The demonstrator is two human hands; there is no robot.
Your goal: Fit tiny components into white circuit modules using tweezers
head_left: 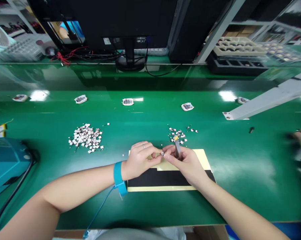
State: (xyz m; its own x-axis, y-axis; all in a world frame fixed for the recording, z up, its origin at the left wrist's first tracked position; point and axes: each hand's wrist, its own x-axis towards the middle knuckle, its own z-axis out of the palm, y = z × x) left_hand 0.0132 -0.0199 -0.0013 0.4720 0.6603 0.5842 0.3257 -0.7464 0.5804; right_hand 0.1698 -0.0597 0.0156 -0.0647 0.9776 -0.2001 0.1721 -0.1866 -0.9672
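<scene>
My two hands meet above the yellow sheet (202, 160): my left hand (142, 158) has thumb and finger pinched on a small white part (162, 153), and my right hand (189, 165) has its thumb and fingertip up against the same piece while gripping what look like metal tweezers (177, 149). The tweezers point away from the part, tucked into the hand presumably so those fingertips stay free for fine work. Round my left wrist, at the sheet's left edge, a blue strap (118, 176) has a cord running toward me, likely to carry off static. Just past the sheet's far edge lies the smaller heap (179, 136) of white parts, close enough, I judge, for a short reach; the larger heap (86, 137) lies beyond and left of the sheet, well apart, perhaps so the two don't mix. Farther beyond the sheet, white-framed units (127, 101) lie in a spaced row, probably so each can be picked up singly. Farthest past the sheet, a black monitor (102, 16) shows me its back, so its screen seems meant for someone opposite.
</scene>
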